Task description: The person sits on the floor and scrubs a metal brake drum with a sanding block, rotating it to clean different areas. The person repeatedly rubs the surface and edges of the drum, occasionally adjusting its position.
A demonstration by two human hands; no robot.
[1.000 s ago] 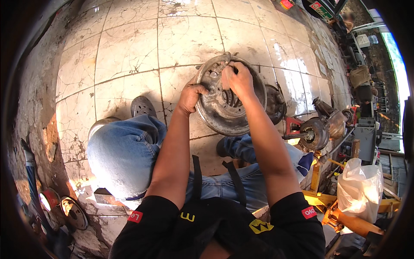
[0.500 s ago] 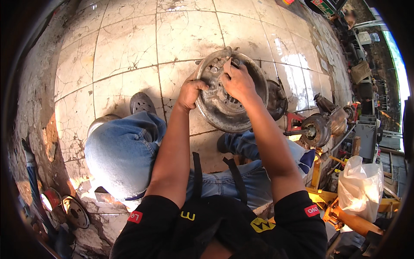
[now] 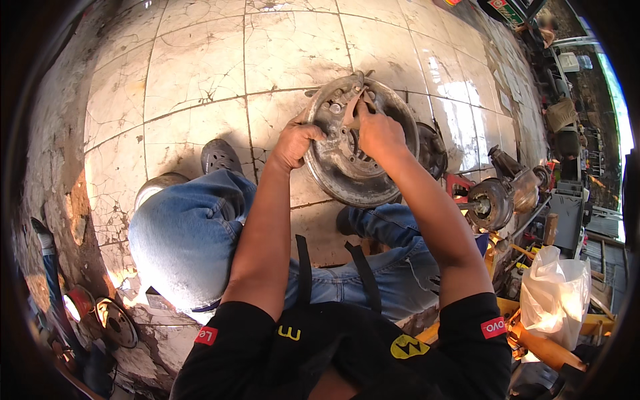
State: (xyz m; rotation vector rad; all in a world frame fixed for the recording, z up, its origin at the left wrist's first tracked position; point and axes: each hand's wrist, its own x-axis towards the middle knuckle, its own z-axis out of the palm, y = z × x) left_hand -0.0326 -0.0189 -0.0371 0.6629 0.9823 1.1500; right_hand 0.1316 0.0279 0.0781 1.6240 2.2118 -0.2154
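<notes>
A round, dirty metal brake backing plate (image 3: pixel 353 185) with a raised rim and several holes is tilted up in front of me, above the tiled floor. My left hand (image 3: pixel 295 141) grips its left rim, thumb on the face and fingers behind the edge. On the upper part of the face, my right hand (image 3: pixel 383 137) presses a small brownish piece of sandpaper (image 3: pixel 350 113) under its extended index finger. The other right fingers are curled. Partly hidden behind the plate's right side is a dark round part (image 3: pixel 432 153) on the floor.
To the right lies an axle with a hub (image 3: pixel 492 202), beside a red stand (image 3: pixel 457 185). A translucent plastic bag (image 3: pixel 555 293) hangs over orange and yellow equipment at lower right. Metal discs (image 3: pixel 117 323) lie at lower left. My bent knees flank the work.
My right hand has shifted slightly right and down on the plate, with the sandpaper at the upper face. The left hand keeps its hold on the rim.
</notes>
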